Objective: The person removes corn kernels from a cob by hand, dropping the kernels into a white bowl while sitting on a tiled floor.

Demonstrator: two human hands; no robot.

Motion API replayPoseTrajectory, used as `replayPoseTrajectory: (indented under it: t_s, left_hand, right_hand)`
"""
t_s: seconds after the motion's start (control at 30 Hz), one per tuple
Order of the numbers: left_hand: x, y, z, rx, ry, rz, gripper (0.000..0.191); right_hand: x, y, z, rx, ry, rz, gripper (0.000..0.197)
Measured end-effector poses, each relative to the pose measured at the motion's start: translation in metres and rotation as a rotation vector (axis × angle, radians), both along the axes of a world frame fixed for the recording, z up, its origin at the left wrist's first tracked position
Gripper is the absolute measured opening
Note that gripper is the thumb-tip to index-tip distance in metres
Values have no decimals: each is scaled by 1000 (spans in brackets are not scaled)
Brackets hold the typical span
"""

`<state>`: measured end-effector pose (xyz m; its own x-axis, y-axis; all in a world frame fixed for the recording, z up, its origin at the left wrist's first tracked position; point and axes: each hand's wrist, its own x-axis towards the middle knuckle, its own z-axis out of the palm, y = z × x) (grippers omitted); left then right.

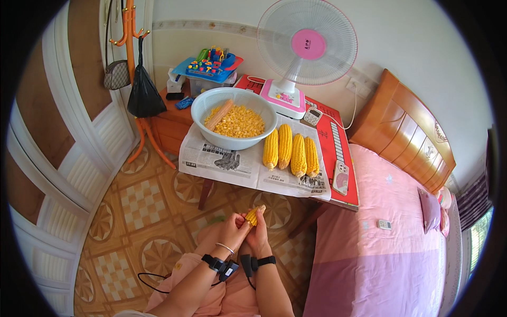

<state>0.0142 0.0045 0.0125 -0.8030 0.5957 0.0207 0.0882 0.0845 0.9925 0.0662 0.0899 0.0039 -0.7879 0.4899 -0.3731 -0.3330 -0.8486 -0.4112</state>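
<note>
Above my knees, both hands grip one ear of corn (pixel 252 216) with yellow kernels and a bare tip pointing up and away. My left hand (pixel 236 226) wraps its lower part, with the fingers curled near the kernels. Along the right side of the ear lies my right hand (pixel 259 232), thumb near the tip. The ear's lower end is mostly hidden by the hands. On the table beyond, a pale blue colander basin (pixel 233 142) contains loose corn kernels (pixel 241 122) and a stripped cob (pixel 220 115). Several whole ears of corn (pixel 285 146) lie side by side right of it.
Newspaper (pixel 241 170) covers part of the red-topped table (pixel 344 154). A pink-and-white fan (pixel 283 97) stands behind, and a phone (pixel 340 177) lies near the right edge. A bed (pixel 372 261) is at right; a coat rack (pixel 130 59) with bags is at left.
</note>
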Motion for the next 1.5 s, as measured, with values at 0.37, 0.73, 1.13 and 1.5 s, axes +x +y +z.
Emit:
replayPoseTrajectory:
  t_s: [0.37, 0.73, 1.13, 1.5]
  left_hand:
    - [0, -8, 31, -42, 355, -6, 12]
    - [-79, 42, 127, 215, 339, 22, 18]
    - [-38, 13, -6, -158, 55, -94, 39]
    - [-16, -9, 7, 10, -571, -455, 30]
  right_hand:
    - [-1, 2, -8, -15, 22, -3, 33]
    - [5, 6, -11, 78, 34, -34, 33]
    - [0, 4, -4, -5, 92, -109, 36]
    - [0, -1, 5, 72, -7, -41, 35]
